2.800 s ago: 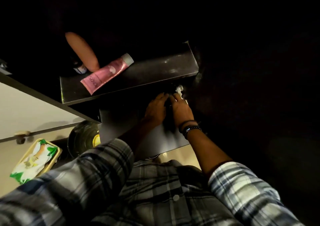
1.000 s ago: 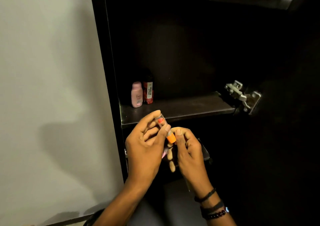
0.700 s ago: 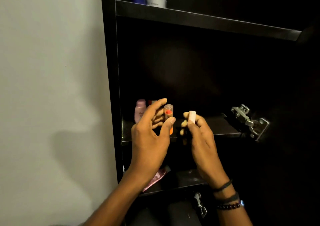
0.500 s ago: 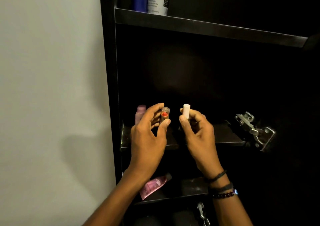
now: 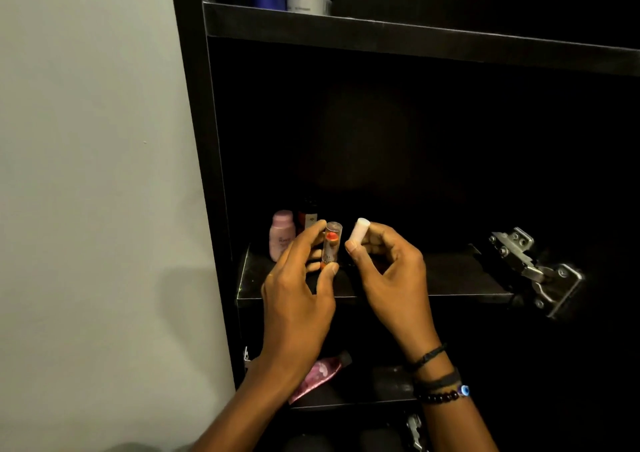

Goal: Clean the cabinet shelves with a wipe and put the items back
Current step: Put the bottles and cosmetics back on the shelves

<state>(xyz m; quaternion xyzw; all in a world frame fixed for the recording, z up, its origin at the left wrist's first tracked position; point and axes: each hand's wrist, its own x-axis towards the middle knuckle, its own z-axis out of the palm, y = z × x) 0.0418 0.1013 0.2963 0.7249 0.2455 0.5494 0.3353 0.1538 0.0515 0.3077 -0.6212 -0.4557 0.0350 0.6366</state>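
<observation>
Left hand [image 5: 298, 299] pinches a clear tube [image 5: 331, 245]; right hand [image 5: 391, 278] grips a white tube [image 5: 359, 230]. Both have risen from the lower shelf [image 5: 389, 382] to the middle shelf [image 5: 457, 278], near the pink bottle [image 5: 281, 237]: restocking proceeds.

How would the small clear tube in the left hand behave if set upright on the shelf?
Slim and tall, the clear tube would probably tip easily and, being round, roll. Pinched by the left hand with fingertips alone, it seems light.
</observation>
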